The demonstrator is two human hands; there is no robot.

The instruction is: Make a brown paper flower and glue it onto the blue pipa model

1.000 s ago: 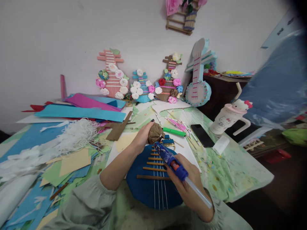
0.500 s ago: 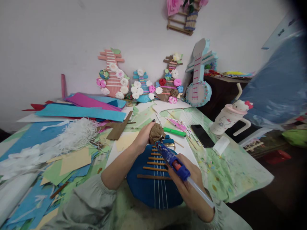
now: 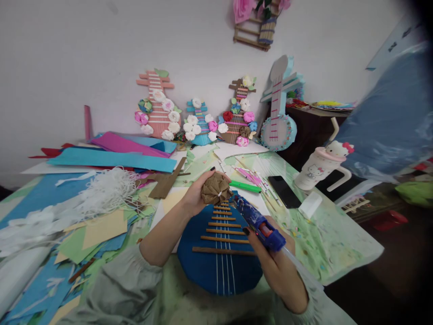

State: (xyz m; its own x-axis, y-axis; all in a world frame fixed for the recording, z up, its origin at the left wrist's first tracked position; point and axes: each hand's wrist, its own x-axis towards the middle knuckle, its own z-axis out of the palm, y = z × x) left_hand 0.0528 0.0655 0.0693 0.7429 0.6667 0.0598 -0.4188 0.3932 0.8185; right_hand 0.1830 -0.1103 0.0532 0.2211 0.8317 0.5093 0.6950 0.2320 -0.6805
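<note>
My left hand [image 3: 195, 194] is closed around a brown paper flower [image 3: 215, 189], held just above the neck end of a blue paper guitar [image 3: 219, 253] with brown frets and white strings. My right hand [image 3: 274, 262] grips a blue hot glue gun [image 3: 257, 222] with its nozzle pointing up-left at the flower's underside, a clear glue stick trailing from its back end. The guitar lies flat in front of me on a white sheet.
Finished flower-decorated paper guitars [image 3: 198, 119] lean on the wall. Coloured paper sheets [image 3: 115, 158] and white string [image 3: 104, 189] pile up at left. A green marker [image 3: 245, 186], a black phone [image 3: 283, 190], a white block [image 3: 309, 205] and a cartoon-cat cup [image 3: 320, 168] lie at right.
My left hand turned the brown flower over and lifted it slightly. The glue gun drew back to the right and down, away from the flower.
</note>
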